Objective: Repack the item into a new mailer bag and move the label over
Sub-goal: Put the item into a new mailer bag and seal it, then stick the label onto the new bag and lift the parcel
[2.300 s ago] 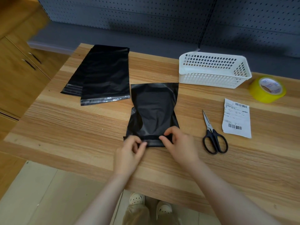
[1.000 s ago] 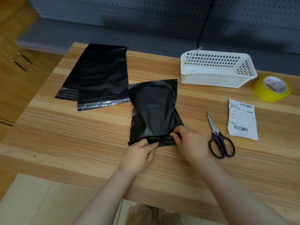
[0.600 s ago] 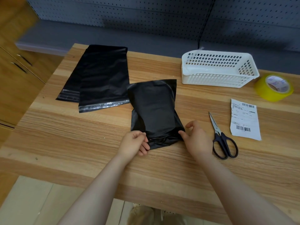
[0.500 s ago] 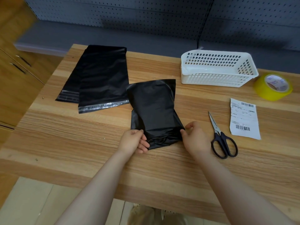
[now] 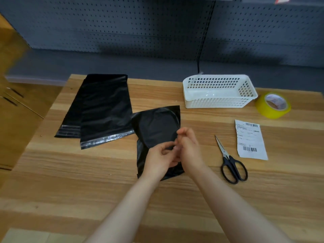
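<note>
2 hands meet over a filled black mailer bag (image 5: 156, 127) on a wooden table (image 5: 70, 181): the left hand (image 5: 158, 158) and the right hand (image 5: 188, 149) touch each other, fingers curled inward with the fingertips close together. Whether they pinch the bag's film, something small, or nothing cannot be told, since the spot between them is blurred and dark. The bag lies directly under the grip and reaches past it on the far side, bulging round its contents; its near edge shows below the left wrist. No print or brand shows on its film. Left of the grip and farther away lie 2 flat mailer bags (image 5: 105, 109), overlapping, each with a pale seal strip along its near end; the nearer one's right corner touches or just overlaps the filled bag. Right of the grip black-handled scissors (image 5: 231, 163) lie closed, tips pointing away. Farther right sits the label (image 5: 250, 139), a white slip flat on the wood, apart from the bag, with 1 barcode at its top and 1 near its bottom; its printed lines are too small to read. Beyond the grip to the right stands a white perforated basket (image 5: 219, 100), and past it a yellow tape roll (image 5: 272, 106) whose core print is illegible. A grey pegboard (image 5: 122, 23) backs the table.
</note>
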`<act>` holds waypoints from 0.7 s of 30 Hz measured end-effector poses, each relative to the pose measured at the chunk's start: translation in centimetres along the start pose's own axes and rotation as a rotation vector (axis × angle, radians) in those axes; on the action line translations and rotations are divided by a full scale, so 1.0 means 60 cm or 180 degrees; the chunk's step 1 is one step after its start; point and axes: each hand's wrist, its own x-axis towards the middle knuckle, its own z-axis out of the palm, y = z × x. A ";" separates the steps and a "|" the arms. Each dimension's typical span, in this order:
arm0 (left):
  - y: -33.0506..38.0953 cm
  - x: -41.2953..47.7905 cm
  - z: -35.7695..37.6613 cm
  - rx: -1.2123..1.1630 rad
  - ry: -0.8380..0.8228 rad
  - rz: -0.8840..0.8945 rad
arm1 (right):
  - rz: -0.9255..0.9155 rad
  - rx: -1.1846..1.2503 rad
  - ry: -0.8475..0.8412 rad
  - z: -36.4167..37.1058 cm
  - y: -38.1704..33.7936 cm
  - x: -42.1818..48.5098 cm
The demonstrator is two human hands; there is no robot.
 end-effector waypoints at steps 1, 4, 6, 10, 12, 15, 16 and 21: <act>0.008 0.002 0.003 0.0030 0.0032 -0.0016 | 0.0003 -0.0055 -0.0022 0.001 -0.007 0.002; 0.036 0.026 0.012 0.0142 0.0361 0.0074 | -0.0175 -0.0357 0.0054 -0.007 -0.030 0.019; 0.061 0.045 0.025 0.0130 0.0547 0.0160 | -0.0328 -0.0524 0.0177 -0.025 -0.050 0.032; 0.116 0.092 0.061 0.0033 0.0567 0.0215 | -0.0593 -0.0732 0.0477 -0.068 -0.087 0.072; 0.142 0.123 0.081 -0.0081 0.0535 0.0202 | -0.0680 -0.0795 0.0694 -0.088 -0.101 0.106; 0.173 0.172 0.118 -0.0144 0.0508 0.0195 | -0.0696 -0.0870 0.0881 -0.121 -0.122 0.157; 0.179 0.188 0.130 -0.0120 0.0535 0.0202 | -0.0702 -0.0924 0.0892 -0.132 -0.130 0.174; 0.203 0.259 0.188 -0.0008 0.0680 0.0144 | -0.0727 -0.1378 0.0885 -0.192 -0.153 0.252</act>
